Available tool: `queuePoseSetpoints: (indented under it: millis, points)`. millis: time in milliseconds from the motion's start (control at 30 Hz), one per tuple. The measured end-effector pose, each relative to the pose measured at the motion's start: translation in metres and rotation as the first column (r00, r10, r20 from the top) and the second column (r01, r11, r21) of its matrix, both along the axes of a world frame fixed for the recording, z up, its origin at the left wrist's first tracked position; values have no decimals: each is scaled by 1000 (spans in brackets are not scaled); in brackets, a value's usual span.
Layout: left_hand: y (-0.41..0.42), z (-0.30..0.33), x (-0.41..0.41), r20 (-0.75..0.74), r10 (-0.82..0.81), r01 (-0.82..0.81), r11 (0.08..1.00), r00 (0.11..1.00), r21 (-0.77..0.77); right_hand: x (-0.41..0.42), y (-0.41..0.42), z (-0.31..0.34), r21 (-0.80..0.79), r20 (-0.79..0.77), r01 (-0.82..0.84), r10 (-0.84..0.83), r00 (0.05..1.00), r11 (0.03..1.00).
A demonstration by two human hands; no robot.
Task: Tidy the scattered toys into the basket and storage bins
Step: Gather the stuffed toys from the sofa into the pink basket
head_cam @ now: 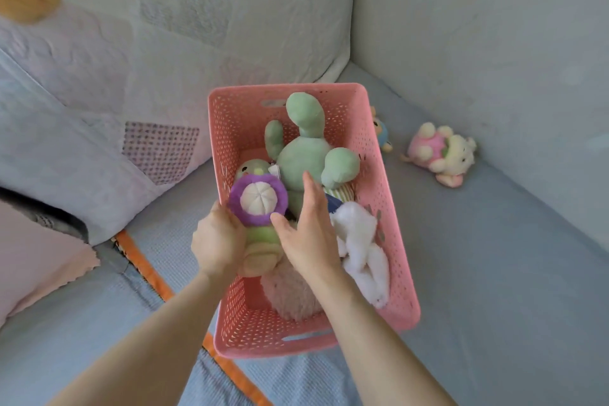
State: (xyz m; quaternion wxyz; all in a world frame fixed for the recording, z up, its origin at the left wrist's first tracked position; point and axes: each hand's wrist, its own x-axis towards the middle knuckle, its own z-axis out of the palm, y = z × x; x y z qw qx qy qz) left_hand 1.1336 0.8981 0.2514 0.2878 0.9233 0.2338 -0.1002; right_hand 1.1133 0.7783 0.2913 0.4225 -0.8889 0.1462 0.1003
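So the pink basket (389, 208) sits on the blue bed (494, 273), toward the back right corner where the mattress meets the wall, and it's already pretty stuffed. Both hands are over it. The left hand (217, 241) is curled around a plush toy with a purple flower collar (258, 196), gripping it by its green and cream body right at the basket's left wall, with the flower end pointing up into the basket. The right hand (306, 234) is spread flat, fingers straight and together, thumb out toward the purple flower; it's lying on the toys in the middle of the basket and not gripping anything, with the fingertips reaching the big green plush (306, 148) that fills the far half. A fluffy white toy (359, 241) lies along the right wall just beside that hand, and a pale pink fuzzy one (290, 293) sits under the wrist at the near end.

Still out on the bed: a pink and cream plush (441, 152) near the wall, well apart from the basket, and a small blue one (382, 135) tucked just behind the basket's right rim. A quilted blanket (164, 43) is bunched along the far left side.
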Motion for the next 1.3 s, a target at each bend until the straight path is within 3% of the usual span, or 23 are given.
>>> queuePoseSetpoints:
  millis: [167,267,433,567,833,967,1133,1233,1300]
  points:
    - [-3,1,-2,-25,-10,10,1000,1000,9,10,-65,25,-74,360,100,-67,930,992]
    - [-2,6,-3,-45,14,-14,1000,999,7,37,-119,27,-117,395,166,-108,912,979]
    - [5,11,1,1,23,-23,1000,1000,14,105,-195,-15,-284,45,45,-33,998,958]
    - [-2,8,1,-35,107,-107,994,994,-17,162,-223,-72,-355,-228,-190,112,967,916]
    - [-17,-5,-1,-47,292,-295,950,955,-99,222,-234,-152,-316,-278,-352,269,922,881]
    - [-26,-5,3,-24,333,-334,940,943,-68,225,-251,-178,-217,-240,-298,245,939,929]
    - [-21,-2,4,-21,305,-304,952,952,23,194,-251,-153,-129,-216,-162,132,967,978]
    - [-27,3,4,-15,248,-247,967,969,71,165,-241,-119,25,-10,107,-107,994,994]
    - [-27,0,3,-22,205,-203,976,979,75,144,-230,-84,164,165,215,-242,956,963]
